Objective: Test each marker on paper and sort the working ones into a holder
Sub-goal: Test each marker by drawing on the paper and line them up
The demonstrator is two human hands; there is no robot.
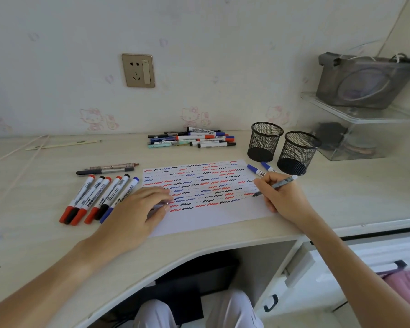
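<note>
Two round black wire-mesh holders stand side by side at the back right of the worktop [45,245], the left holder [265,142] and the right holder [298,153]; through the mesh neither shows a marker inside. On the clear shelf [355,114] at far right sits a grey translucent box [365,81] whose contents are too blurred to name. The worktop is pale, wood-grained, with a curved front edge. A white sheet of paper [211,218] lies flat on it, covered in rows of short wavy strokes in red, blue and black. The right hand [282,197] pinches a slim grey pen [276,184] between thumb and fingers, its dark tip touching the paper's right edge. The left hand [137,209] rests on the paper's left edge, fingers curled round a small cap-like piece [160,205]. Six capped markers [97,197] with white barrels and red, black or blue caps lie in a row left of the paper, with two slimmer pens [107,169] behind them. A loose pile of markers [192,138] lies by the wall, and two blue-capped markers [260,170] lie just before the holders.
</note>
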